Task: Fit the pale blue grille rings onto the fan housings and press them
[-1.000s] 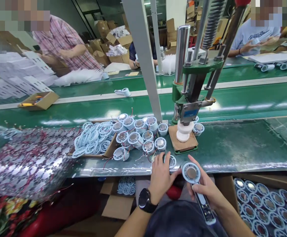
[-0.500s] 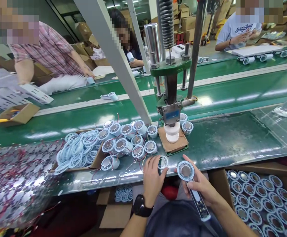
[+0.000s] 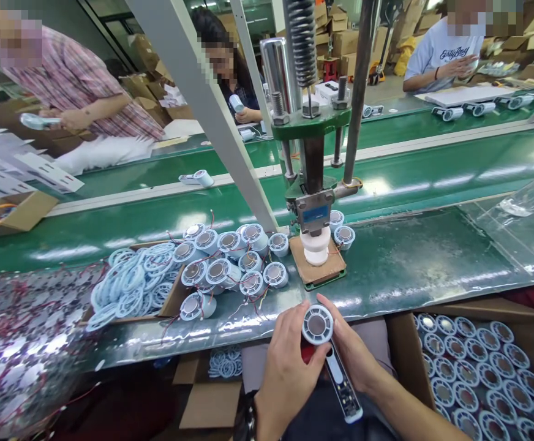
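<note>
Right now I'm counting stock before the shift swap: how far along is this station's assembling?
Done: a box at the right holds rows of round parts. In hand: both hands, left hand and right hand, hold a handle piece with a round head. Left: a pile of wired round parts and a box of rings wait by the press.

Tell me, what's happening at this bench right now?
A person seated at a green bench holds a white handheld device with a round head in both hands: the right hand wraps its handle, the left hand steadies the round head. In front stands a small hand press. To its left lies a cluster of round wired parts and a box of pale blue rings. A carton of similar round parts sits at lower right. Other people work across the conveyor.
</note>
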`<action>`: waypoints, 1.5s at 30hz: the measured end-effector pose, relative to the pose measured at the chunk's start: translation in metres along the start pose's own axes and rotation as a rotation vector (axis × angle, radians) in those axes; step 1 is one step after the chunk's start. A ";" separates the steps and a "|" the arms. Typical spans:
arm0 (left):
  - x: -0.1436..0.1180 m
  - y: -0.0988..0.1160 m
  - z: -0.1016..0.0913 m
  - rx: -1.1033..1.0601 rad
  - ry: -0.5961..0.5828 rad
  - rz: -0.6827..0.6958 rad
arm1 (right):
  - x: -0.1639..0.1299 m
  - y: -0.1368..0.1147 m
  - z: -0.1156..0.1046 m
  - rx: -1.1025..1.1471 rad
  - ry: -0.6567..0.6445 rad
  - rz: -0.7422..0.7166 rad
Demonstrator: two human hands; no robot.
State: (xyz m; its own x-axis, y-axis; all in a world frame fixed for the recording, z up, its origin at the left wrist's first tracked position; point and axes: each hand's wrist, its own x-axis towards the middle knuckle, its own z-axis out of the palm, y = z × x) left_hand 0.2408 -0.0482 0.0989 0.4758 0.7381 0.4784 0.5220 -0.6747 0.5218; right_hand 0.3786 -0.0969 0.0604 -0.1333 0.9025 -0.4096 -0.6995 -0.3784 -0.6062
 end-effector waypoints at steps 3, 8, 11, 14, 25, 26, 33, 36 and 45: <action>-0.003 -0.003 0.000 -0.024 -0.009 -0.001 | -0.002 0.001 0.001 -0.020 0.021 -0.014; -0.006 -0.006 -0.004 -0.070 -0.014 0.016 | -0.004 -0.001 0.006 -0.068 0.013 -0.028; -0.008 -0.006 -0.006 -0.057 0.001 0.016 | -0.004 -0.003 0.008 -0.083 0.007 -0.040; -0.008 -0.004 -0.007 -0.038 0.009 0.040 | -0.004 -0.004 0.008 -0.074 -0.004 -0.041; -0.010 -0.003 -0.003 -0.212 -0.024 -0.203 | -0.003 0.001 0.012 -0.109 0.051 -0.033; -0.013 -0.004 -0.001 -0.265 -0.021 -0.255 | -0.004 0.000 0.012 -0.125 0.054 -0.047; -0.015 -0.012 -0.013 -0.835 -0.169 -0.520 | -0.010 -0.006 0.010 -0.582 -0.096 -0.273; -0.004 -0.009 -0.024 -0.755 -0.205 -0.536 | -0.012 -0.004 0.011 -0.921 -0.182 -0.456; 0.000 -0.009 -0.014 -0.545 -0.064 -0.430 | -0.014 0.012 0.015 -1.189 -0.197 -0.455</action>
State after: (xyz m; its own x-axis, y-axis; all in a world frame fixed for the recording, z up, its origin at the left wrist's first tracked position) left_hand 0.2259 -0.0423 0.1036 0.3561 0.9273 0.1155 0.2517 -0.2142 0.9438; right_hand 0.3614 -0.1110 0.0688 -0.2210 0.9745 0.0380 0.3296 0.1113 -0.9375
